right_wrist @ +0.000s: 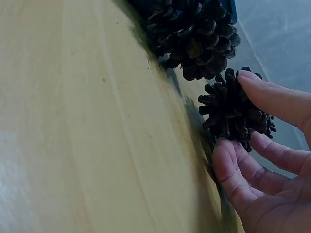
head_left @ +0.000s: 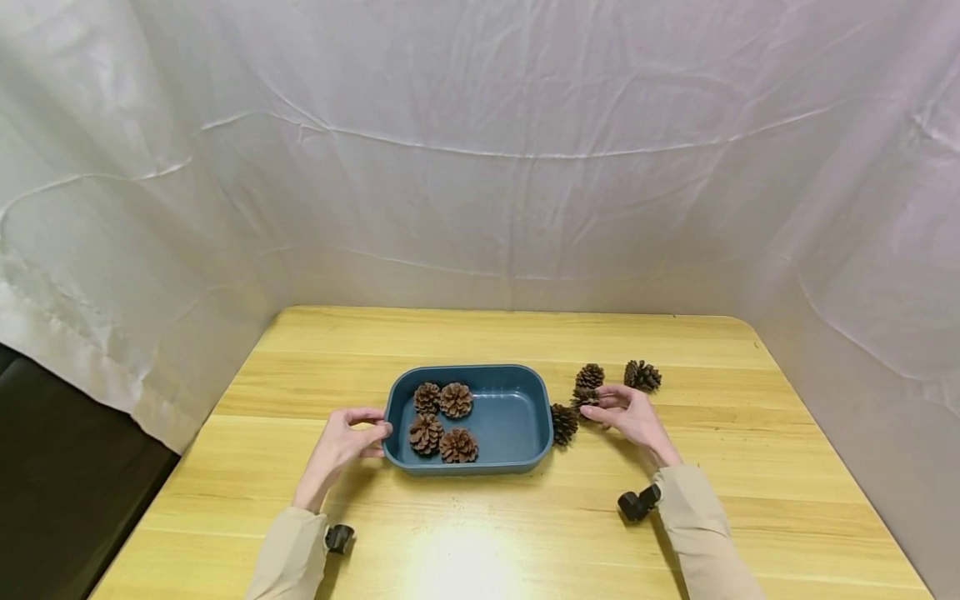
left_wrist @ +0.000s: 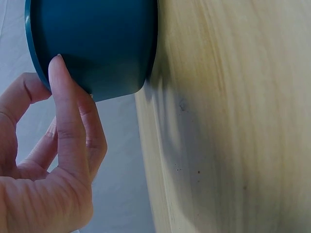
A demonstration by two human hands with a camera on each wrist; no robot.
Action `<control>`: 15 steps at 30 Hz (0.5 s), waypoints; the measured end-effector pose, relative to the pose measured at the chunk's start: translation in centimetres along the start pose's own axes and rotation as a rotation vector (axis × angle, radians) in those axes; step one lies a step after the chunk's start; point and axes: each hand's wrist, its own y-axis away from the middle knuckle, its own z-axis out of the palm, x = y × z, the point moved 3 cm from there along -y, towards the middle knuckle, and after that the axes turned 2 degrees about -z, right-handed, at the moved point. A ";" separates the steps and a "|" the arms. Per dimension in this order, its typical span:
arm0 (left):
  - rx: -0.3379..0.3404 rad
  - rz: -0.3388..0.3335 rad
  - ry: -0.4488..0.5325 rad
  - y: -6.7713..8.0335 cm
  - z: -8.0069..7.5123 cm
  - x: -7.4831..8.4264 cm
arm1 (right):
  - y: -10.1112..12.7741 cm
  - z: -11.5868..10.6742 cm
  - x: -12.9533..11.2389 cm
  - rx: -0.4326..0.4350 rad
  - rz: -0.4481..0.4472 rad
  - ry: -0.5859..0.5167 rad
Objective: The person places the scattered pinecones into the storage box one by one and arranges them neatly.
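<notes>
A dark blue rectangular tray [head_left: 517,425] stands on the table with several brown pine cones [head_left: 456,400] in its left half. My left hand [head_left: 347,437] pinches the tray's left end between thumb and fingers, and the left wrist view shows that end of the tray [left_wrist: 107,48] up close. Over on the right, my right hand [head_left: 632,417] holds a dark pine cone [right_wrist: 233,109] between thumb and fingertips. Another pine cone [head_left: 563,425] lies against the tray's right side. Just behind the held one sits a further pine cone [head_left: 590,376].
One more pine cone [head_left: 642,376] lies beyond my right hand, farther right. The wooden table [head_left: 480,337] ends at pale hanging cloth [head_left: 480,208] at the back and right. A dark surface [head_left: 60,475] shows off the table's left edge.
</notes>
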 end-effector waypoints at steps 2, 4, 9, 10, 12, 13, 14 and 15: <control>-0.002 -0.002 0.000 0.0 0.0 0.0 | 0.0 -0.1 0.0 0.008 0.000 0.000; -0.002 -0.005 0.002 0.0 0.0 0.0 | 0.0 -0.2 0.0 0.010 -0.009 -0.001; 0.000 -0.007 -0.001 0.0 0.0 0.1 | 0.2 -0.4 0.0 0.019 -0.013 -0.054; 0.001 -0.007 -0.002 0.0 0.0 0.1 | 0.2 -0.4 0.0 0.021 -0.015 -0.069; 0.001 -0.007 -0.001 0.0 0.0 0.1 | 0.4 -0.4 -0.1 0.020 -0.020 -0.116; 0.002 -0.007 0.000 0.0 0.0 0.1 | 0.5 -0.4 -0.1 0.011 -0.023 -0.152; 0.002 -0.007 0.000 0.0 0.0 0.1 | 0.5 -0.4 -0.1 0.002 -0.026 -0.188; 0.002 -0.008 0.000 0.0 0.0 0.1 | 0.6 -0.3 -0.2 -0.002 -0.023 -0.222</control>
